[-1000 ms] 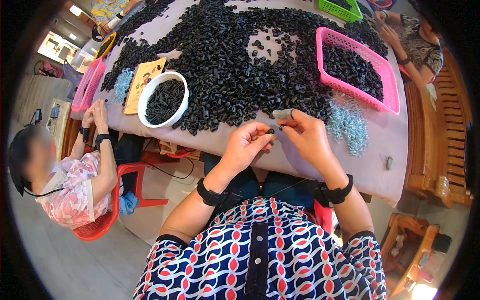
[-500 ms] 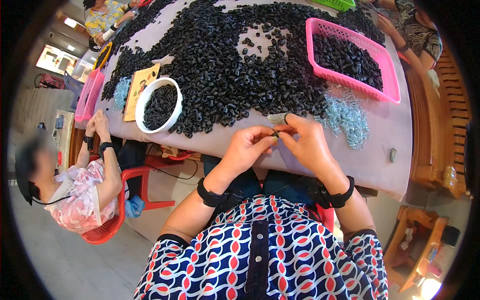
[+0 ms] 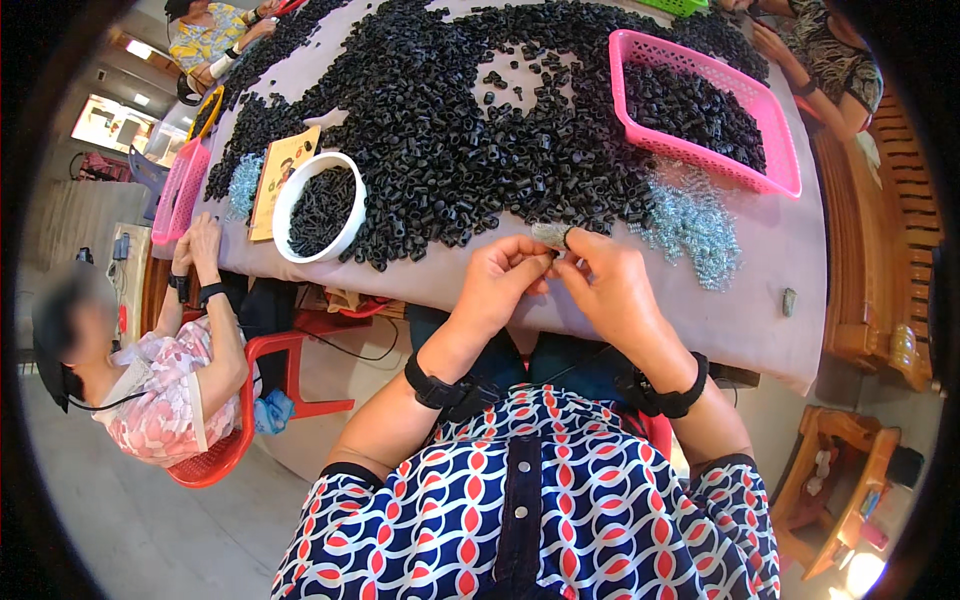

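Observation:
In front of me, over the table's near edge, my two hands meet at the fingertips. My left hand (image 3: 503, 282) pinches a small black plastic piece (image 3: 554, 255) between thumb and index finger; most of it is hidden. My right hand (image 3: 610, 284) is closed close beside it, its fingers curled and its thumb by the piece. Whatever its fingertips hold is too small to make out. A greyish finger wrap (image 3: 550, 235) covers a fingertip of that hand. Just beyond lies a big heap of short black plastic tubes (image 3: 450, 150).
A white bowl (image 3: 345, 245) of thin black pieces stands left, beside a yellow booklet (image 3: 268, 195). Clear springs (image 3: 690, 235) lie right, below a pink basket (image 3: 790, 165) of black parts. A co-worker (image 3: 165, 400) sits left on a red chair (image 3: 300, 375); others sit farther off.
Both hands have shifted slightly up. The fingers have turned about the small black piece, and less of it shows now. The right hand's wrapped fingertip has moved a little left.

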